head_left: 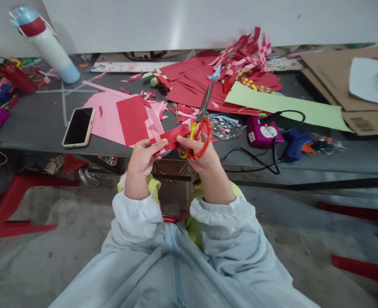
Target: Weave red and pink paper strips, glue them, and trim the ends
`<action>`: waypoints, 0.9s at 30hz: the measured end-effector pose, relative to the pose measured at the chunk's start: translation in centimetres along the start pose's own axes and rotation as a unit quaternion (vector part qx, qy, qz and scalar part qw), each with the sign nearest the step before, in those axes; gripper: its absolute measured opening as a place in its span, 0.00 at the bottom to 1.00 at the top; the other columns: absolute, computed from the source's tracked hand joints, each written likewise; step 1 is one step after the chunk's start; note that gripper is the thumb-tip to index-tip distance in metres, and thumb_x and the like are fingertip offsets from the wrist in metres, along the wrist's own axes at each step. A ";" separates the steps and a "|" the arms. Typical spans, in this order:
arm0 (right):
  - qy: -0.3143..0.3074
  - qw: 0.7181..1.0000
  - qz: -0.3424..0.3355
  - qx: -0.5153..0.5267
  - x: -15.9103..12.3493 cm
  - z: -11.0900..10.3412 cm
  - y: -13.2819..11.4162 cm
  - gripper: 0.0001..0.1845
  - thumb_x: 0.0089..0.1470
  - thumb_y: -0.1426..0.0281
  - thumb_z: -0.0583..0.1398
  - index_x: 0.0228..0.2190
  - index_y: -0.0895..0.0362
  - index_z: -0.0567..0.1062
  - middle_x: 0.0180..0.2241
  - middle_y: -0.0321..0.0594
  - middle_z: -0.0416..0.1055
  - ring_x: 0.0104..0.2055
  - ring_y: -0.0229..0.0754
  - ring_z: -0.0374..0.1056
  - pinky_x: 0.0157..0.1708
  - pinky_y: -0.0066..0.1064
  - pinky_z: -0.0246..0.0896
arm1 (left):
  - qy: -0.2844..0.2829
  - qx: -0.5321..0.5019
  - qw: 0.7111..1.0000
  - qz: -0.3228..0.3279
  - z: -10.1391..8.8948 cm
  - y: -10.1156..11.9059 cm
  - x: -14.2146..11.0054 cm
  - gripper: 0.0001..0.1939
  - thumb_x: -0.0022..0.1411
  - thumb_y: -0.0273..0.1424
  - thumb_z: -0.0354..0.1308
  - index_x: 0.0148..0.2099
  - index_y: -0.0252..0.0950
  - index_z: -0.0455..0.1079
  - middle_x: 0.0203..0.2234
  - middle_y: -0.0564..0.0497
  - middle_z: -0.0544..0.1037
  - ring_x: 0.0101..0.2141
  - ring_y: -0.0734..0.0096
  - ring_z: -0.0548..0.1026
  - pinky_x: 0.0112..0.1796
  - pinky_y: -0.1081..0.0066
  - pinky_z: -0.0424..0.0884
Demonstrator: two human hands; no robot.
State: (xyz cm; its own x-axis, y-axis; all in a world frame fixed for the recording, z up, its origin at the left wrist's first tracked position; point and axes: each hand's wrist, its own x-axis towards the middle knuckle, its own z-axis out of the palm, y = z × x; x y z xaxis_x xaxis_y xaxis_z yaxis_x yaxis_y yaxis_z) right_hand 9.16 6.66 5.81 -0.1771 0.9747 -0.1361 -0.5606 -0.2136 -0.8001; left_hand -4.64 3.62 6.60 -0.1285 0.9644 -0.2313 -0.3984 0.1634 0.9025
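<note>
My left hand (142,157) pinches a strip of red paper (171,137) and holds it level above the front edge of the grey table (37,128). My right hand (200,156) is closed in the red and yellow handles of a pair of scissors (200,124). The blades point up and away, and the paper strip meets them near the pivot. Both arms wear pale blue sleeves.
On the table lie a phone (78,126), pink paper (107,115) with a red sheet (132,119) on it, a pile of red sheets (189,83), woven paper pieces (249,53), a green sheet (288,107), a blue glue gun (296,143), a purple box (262,133), cardboard (333,72) and a white bottle (52,47).
</note>
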 end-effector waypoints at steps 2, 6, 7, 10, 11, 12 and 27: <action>-0.009 1.000 0.004 0.005 -0.1 0.1 -0.1 0.23 0.27 0.71 0.74 0.21 0.56 0.65 0.17 0.26 0.63 0.18 0.28 0.56 0.17 0.25 0.52 | -0.003 0.005 1.000 -0.004 0.0 0.1 0.0 0.19 0.32 0.37 0.76 0.20 0.32 0.72 0.14 0.57 0.68 0.15 0.85 0.62 0.18 0.79 0.57; -0.007 1.000 0.013 0.013 -0.3 0.2 -0.4 0.24 0.27 0.72 0.74 0.21 0.55 0.63 0.16 0.26 0.62 0.17 0.29 0.55 0.17 0.25 0.51 | -0.008 0.009 1.000 -0.003 0.0 0.1 0.0 0.19 0.33 0.37 0.76 0.20 0.32 0.71 0.14 0.57 0.68 0.15 0.86 0.62 0.17 0.79 0.57; -0.006 1.000 0.013 0.015 -0.3 0.3 -0.5 0.24 0.27 0.72 0.73 0.21 0.55 0.63 0.16 0.26 0.62 0.17 0.29 0.55 0.17 0.26 0.51 | -0.012 0.008 1.000 -0.002 0.0 0.1 0.0 0.19 0.33 0.37 0.76 0.20 0.32 0.72 0.14 0.57 0.68 0.15 0.86 0.62 0.17 0.79 0.57; -0.010 1.000 0.012 0.008 -0.3 0.3 -0.6 0.24 0.27 0.71 0.73 0.19 0.55 0.62 0.16 0.26 0.60 0.17 0.29 0.53 0.17 0.26 0.50 | -0.027 0.007 1.000 -0.004 -0.1 0.0 0.0 0.18 0.33 0.37 0.76 0.21 0.32 0.73 0.14 0.57 0.68 0.15 0.86 0.62 0.17 0.79 0.56; -0.012 1.000 0.012 0.004 -0.3 0.2 -0.6 0.24 0.27 0.71 0.73 0.19 0.55 0.62 0.16 0.26 0.60 0.17 0.29 0.53 0.17 0.26 0.50 | -0.029 0.008 1.000 -0.005 -0.1 0.0 0.0 0.18 0.34 0.37 0.76 0.21 0.32 0.73 0.14 0.56 0.68 0.15 0.85 0.62 0.18 0.78 0.56; -0.014 1.000 0.012 0.002 -0.2 0.2 -0.5 0.24 0.28 0.70 0.73 0.18 0.55 0.61 0.15 0.26 0.59 0.17 0.29 0.53 0.17 0.27 0.49 | -0.030 0.009 0.999 -0.006 -0.2 0.0 0.1 0.18 0.34 0.37 0.76 0.21 0.32 0.73 0.14 0.56 0.68 0.15 0.85 0.62 0.17 0.78 0.56; -0.011 1.000 -0.001 -0.004 -0.3 0.1 -0.6 0.21 0.30 0.70 0.71 0.20 0.55 0.63 0.15 0.26 0.59 0.17 0.30 0.53 0.18 0.28 0.48 | -0.052 -0.018 0.998 -0.015 -0.2 0.1 -0.1 0.22 0.32 0.40 0.78 0.20 0.32 0.70 0.14 0.57 0.66 0.16 0.87 0.60 0.18 0.79 0.57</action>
State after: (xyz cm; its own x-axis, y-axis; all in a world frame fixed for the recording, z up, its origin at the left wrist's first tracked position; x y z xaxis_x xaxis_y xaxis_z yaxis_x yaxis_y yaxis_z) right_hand 9.47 6.51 6.41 -0.1932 0.9737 -0.1211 -0.5539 -0.2101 -0.8056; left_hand -4.84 3.50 6.64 -0.0212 0.9758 -0.2177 -0.4340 0.1872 0.8812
